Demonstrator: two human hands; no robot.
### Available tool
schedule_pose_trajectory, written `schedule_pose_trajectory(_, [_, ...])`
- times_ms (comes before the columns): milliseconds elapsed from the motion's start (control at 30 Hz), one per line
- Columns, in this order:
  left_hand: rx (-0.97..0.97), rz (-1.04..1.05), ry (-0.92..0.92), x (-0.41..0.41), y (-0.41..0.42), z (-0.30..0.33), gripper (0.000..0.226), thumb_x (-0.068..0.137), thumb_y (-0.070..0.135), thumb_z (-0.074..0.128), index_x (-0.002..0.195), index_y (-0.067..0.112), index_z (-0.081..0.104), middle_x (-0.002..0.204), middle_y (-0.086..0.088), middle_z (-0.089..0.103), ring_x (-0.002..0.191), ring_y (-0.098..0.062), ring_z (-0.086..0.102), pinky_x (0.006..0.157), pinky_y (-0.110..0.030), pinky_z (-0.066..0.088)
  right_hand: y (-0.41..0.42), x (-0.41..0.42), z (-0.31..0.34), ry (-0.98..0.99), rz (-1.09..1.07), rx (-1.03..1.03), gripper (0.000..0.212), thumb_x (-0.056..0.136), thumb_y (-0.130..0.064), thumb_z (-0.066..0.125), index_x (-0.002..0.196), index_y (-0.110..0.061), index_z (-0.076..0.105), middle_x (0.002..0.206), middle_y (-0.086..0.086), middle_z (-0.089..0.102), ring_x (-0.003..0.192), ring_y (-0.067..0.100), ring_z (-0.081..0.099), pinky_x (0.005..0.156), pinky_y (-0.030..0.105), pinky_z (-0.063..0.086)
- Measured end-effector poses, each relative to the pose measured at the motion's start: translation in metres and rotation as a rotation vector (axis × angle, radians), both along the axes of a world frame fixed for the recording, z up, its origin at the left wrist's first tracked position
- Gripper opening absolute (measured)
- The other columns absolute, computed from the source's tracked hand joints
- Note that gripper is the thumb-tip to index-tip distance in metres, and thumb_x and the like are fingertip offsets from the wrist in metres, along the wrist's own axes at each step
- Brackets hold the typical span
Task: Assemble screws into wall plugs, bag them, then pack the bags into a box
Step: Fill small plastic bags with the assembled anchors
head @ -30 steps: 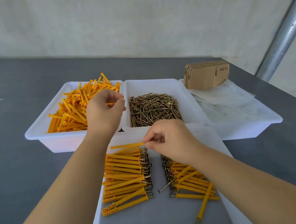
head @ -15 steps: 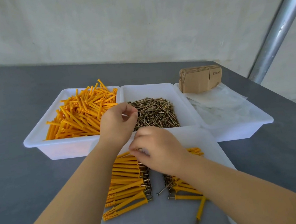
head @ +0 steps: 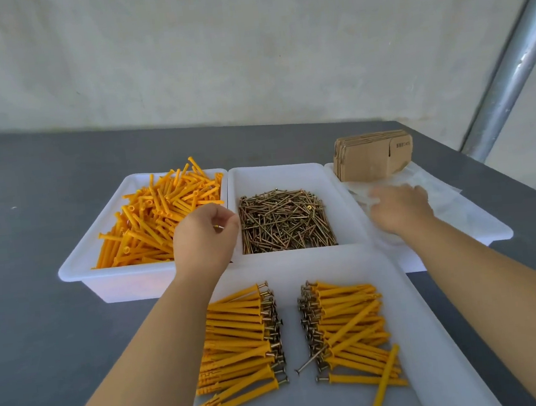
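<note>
My left hand hovers over the wall between the bin of orange wall plugs and the bin of brass screws. Its fingers are curled round a small piece, seemingly a wall plug, of which only a tip shows. My right hand lies knuckles up on the clear plastic bags in the right bin, fingers bent down onto the top bag; any pinch is hidden. Two rows of assembled plugs with screws lie heads inward on the near white tray.
A stack of flat cardboard boxes stands at the back of the bag bin. One loose screw lies between the two rows. The dark grey table ends at the right near a metal pole.
My right hand left the assembled pile on the tray and moved right and away onto the bags. My left hand drifted from the plug bin toward the screw bin.
</note>
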State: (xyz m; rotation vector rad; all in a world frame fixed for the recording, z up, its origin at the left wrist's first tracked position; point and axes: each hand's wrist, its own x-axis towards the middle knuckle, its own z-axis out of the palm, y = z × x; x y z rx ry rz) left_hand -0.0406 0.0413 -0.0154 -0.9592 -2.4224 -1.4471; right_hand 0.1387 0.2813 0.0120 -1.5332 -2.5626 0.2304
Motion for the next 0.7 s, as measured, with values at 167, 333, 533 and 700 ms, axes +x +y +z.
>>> schedule_pose_trajectory(167, [-0.051, -0.045, 0.016, 0.004, 0.005, -0.003, 0.008, 0.091, 0.021, 0.066, 0.084, 0.026, 0.066, 0.073, 0.020, 0.059, 0.068, 0.001, 0.056, 0.053, -0.017, 0.036, 0.005, -0.010, -0.008, 0.100, -0.038, -0.240, 0.027, 0.102, -0.023, 0.037, 0.098, -0.009, 0.060, 0.115, 0.014, 0.060, 0.112, 0.036, 0.054, 0.104, 0.046, 0.040])
schedule_pose_trajectory(333, [-0.048, -0.011, 0.028, 0.001, 0.005, -0.004, 0.005, 0.091, 0.023, 0.065, 0.088, 0.023, 0.069, 0.080, 0.012, 0.065, 0.076, -0.006, 0.061, 0.058, -0.017, 0.042, -0.014, -0.013, -0.010, 0.165, -0.057, 0.152, 0.021, 0.096, -0.021, 0.046, 0.082, -0.009, 0.056, 0.104, 0.013, 0.057, 0.096, 0.032, 0.053, 0.083, 0.042, 0.047])
schedule_pose_trajectory(533, [0.158, -0.048, 0.002, 0.009, 0.002, 0.006, 0.027, 0.092, 0.041, 0.063, 0.108, 0.020, 0.067, 0.094, 0.010, 0.069, 0.078, -0.006, 0.067, 0.066, -0.034, 0.057, -0.052, -0.018, 0.002, 0.243, 0.190, 0.471, 0.030, 0.096, -0.024, 0.048, 0.112, -0.002, 0.061, 0.126, 0.012, 0.053, 0.114, 0.031, 0.048, 0.088, 0.042, 0.045])
schedule_pose_trajectory(700, [0.371, -0.369, -0.498, 0.022, -0.003, 0.014, 0.062, 0.086, 0.059, 0.059, 0.137, 0.025, 0.047, 0.119, 0.005, 0.066, 0.104, -0.010, 0.068, 0.090, -0.042, 0.056, -0.113, -0.013, 0.008, 0.314, 0.785, 0.462, 0.048, 0.097, -0.020, 0.052, 0.141, -0.003, 0.049, 0.145, 0.009, 0.049, 0.132, 0.027, 0.045, 0.112, 0.038, 0.035])
